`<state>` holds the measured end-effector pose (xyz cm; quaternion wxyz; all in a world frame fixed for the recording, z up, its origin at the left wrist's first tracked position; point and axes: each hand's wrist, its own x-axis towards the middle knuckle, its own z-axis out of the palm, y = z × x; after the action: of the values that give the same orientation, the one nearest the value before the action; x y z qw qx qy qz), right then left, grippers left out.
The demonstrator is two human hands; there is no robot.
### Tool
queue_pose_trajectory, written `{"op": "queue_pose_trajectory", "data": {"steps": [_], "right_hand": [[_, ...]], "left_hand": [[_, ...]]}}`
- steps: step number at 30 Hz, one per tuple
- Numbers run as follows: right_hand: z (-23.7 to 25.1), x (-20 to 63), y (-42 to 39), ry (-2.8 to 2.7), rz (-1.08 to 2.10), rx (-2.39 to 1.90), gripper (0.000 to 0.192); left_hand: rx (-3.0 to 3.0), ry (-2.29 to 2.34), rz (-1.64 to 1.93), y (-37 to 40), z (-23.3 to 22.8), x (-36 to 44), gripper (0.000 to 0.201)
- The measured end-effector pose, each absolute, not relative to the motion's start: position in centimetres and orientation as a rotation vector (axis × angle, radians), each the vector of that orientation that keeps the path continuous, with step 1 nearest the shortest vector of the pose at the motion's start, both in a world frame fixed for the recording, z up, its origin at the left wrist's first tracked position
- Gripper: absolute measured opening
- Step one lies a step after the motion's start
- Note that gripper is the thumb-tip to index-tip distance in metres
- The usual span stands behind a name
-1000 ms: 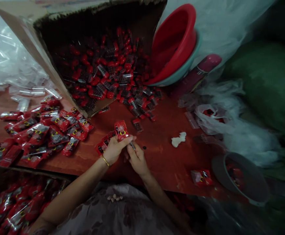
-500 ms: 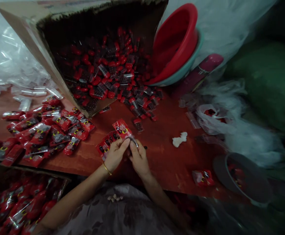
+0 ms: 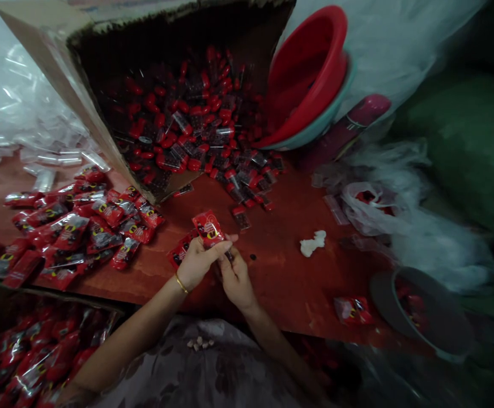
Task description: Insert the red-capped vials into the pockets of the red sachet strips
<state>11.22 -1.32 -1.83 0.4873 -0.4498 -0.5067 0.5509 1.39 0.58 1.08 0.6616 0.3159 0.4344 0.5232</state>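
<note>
A small red printed packet (image 3: 208, 228) is held up in front of me, its top end tilted to the left. My left hand (image 3: 196, 263) is closed on it, thumb across its lower part. My right hand (image 3: 235, 279) has its fingers pinched at the packet's lower end, partly behind my left fingertips. More red packaging (image 3: 182, 248) lies on the table just behind my left hand. A heap of filled red packets (image 3: 81, 226) lies further left.
A cardboard box (image 3: 96, 122) on its side spills clear red-capped containers (image 3: 187, 141) onto the table. Behind right stand a red basin (image 3: 336, 62) and a pink bottle (image 3: 368, 110). A white scrap (image 3: 312, 243), a loose packet (image 3: 353, 310) and a grey bowl (image 3: 383, 294) lie right.
The packet has turned more upright and shifted slightly left. My left thumb now lies straight across it, and my right hand has moved slightly down.
</note>
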Motion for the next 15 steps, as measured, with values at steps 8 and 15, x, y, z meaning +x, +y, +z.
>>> {"op": "queue_pose_trajectory", "data": {"steps": [8, 15], "right_hand": [[-2.8, 12.5, -1.0, -1.248, 1.399, -1.108, 0.024], [-4.1, 17.9, -0.6, -1.605, 0.757, -1.314, 0.026]], "left_hand": [[0.832, 1.053, 1.257, 0.9, 0.1, 1.0, 0.030], [1.161, 1.077, 1.206, 1.0, -1.5, 3.6, 0.022]]}}
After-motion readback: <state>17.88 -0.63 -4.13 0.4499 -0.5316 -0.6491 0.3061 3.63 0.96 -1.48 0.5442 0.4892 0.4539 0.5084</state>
